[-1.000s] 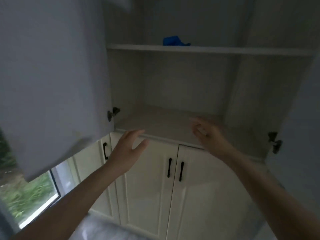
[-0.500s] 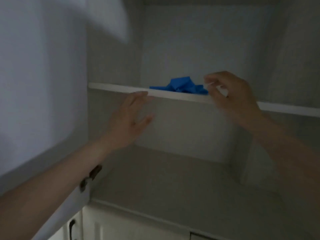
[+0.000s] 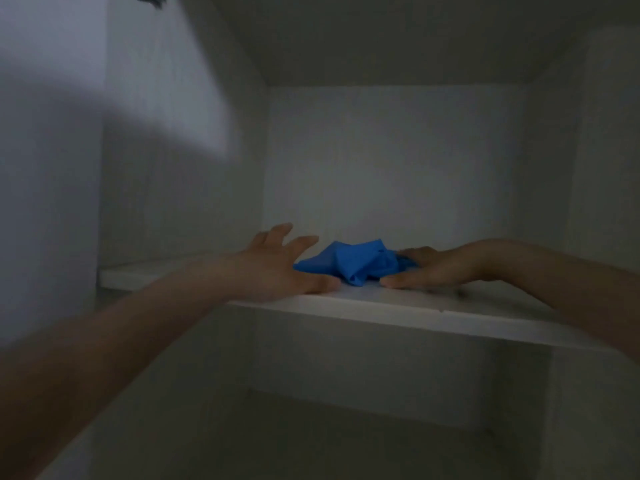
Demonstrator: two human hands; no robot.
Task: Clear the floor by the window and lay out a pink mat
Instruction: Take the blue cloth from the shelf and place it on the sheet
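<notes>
A crumpled blue cloth [image 3: 353, 263] lies on the upper shelf [image 3: 415, 311] of an open white cupboard. My left hand [image 3: 280, 265] lies flat on the shelf just left of the cloth, fingers spread, its thumb along the shelf near the front edge. My right hand [image 3: 436, 266] lies flat on the shelf at the cloth's right side, its fingertips touching the fabric. Neither hand grips anything. No pink mat, floor or window is in view.
The open cupboard door [image 3: 48, 168] stands at the left. Cupboard side walls close in on both sides, and a lower compartment [image 3: 311, 427] sits dark beneath the shelf. The picture is dim and slightly blurred.
Both hands rose from the lower shelf to the upper one and now lie either side of the blue cloth. The view moved up and closer into the cupboard.
</notes>
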